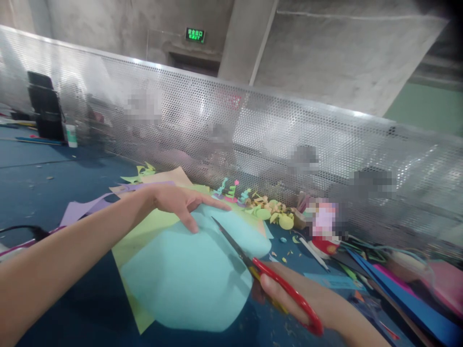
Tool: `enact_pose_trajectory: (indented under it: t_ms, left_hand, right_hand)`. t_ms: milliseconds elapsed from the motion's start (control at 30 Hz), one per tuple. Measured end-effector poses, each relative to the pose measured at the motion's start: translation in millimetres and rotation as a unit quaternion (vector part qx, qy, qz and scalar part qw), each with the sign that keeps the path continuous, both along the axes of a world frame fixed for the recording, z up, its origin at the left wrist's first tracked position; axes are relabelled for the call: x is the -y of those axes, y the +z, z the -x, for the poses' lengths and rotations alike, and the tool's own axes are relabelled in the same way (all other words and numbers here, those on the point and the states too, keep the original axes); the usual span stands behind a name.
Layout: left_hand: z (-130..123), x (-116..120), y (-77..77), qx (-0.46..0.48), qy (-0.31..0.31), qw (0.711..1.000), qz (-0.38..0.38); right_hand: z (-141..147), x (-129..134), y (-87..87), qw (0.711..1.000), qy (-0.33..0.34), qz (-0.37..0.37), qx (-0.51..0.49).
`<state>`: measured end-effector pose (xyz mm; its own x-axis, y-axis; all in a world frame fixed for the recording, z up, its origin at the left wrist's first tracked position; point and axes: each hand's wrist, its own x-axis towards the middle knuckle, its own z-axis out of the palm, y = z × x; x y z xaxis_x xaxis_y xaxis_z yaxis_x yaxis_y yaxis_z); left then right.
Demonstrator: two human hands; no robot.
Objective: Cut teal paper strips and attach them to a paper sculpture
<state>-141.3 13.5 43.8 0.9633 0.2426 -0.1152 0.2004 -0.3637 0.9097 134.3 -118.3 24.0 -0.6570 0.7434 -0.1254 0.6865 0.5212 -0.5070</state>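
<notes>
A large light-blue paper shape (184,274) with rounded lobes lies in front of me on top of a yellow-green sheet (135,308). My left hand (188,202) rests on its far edge, thumb and forefinger spread apart. In my right hand (289,294) is a pair of scissors (246,258) with red handles. Their dark blades point away to the upper left and lie over the blue paper near its notch on the right. Whether the blades are cutting into the paper, I cannot tell.
Purple paper (81,209) and yellow cut scraps (275,212) lie beyond the sheets. Small paper spirals (231,192) stand before a perforated metal screen (173,106). At right are a red tape roll (325,245), a white pen (314,253) and blue strips (405,299). A white-green bottle (71,136) stands far left.
</notes>
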Motion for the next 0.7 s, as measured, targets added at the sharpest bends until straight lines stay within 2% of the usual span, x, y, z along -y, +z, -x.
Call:
enact_pose_trajectory:
  t_ms: [167, 400, 600, 700]
  left_hand:
    - [-10.3, 7.6, 0.2, -0.016, -0.004, 1.000, 0.011]
    - [-14.4, 13.8, 2.8, -0.024, 0.005, 1.000, 0.004]
    - [-15.5, 17.7, 8.0, -0.021, 0.017, 1.000, 0.001]
    - [-15.6, 17.8, 7.7, -0.020, 0.019, 1.000, 0.009]
  right_hand:
    - [4.8, 2.1, -1.4, 1.000, -0.009, 0.001, -0.003]
    - [8.5, 3.3, -10.6, 0.997, -0.020, -0.017, -0.069]
    - [10.7, 1.6, -15.8, 0.988, -0.050, 0.065, -0.128]
    - [11.0, -0.2, -18.0, 0.986, -0.069, 0.065, -0.138]
